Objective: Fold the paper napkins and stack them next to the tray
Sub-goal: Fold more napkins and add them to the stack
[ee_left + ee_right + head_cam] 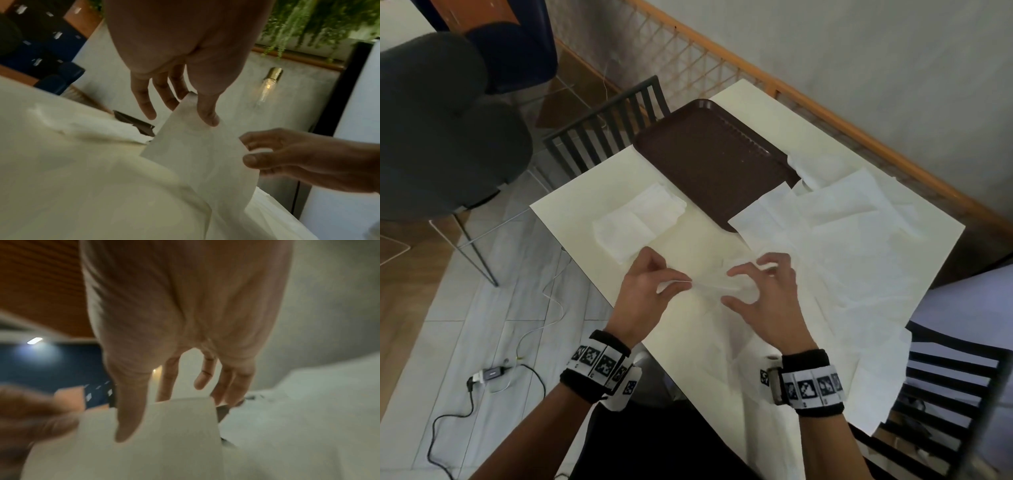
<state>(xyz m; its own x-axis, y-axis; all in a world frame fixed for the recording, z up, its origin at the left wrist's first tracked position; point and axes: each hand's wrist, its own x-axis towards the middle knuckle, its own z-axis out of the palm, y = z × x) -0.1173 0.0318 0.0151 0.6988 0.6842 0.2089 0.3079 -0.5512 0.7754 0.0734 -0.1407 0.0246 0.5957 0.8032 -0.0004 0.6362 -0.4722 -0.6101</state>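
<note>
A thin white napkin (709,289) hangs in the air between my two hands, above the near part of the cream table (592,192). My left hand (685,282) pinches its left edge between thumb and forefinger (205,116). My right hand (732,286) holds the other edge, thumb in front of the paper and fingers behind (141,415). The brown tray (709,154) lies further back. A stack of folded napkins (640,219) lies to the left of the tray. Several unfolded napkins (859,240) are spread to its right.
One black slatted chair (606,126) stands beyond the table's far corner and another (945,394) at the near right. A grey padded chair (438,120) stands to the left. A cable with an adapter (489,373) lies on the floor. A wooden rail (825,85) runs along the wall.
</note>
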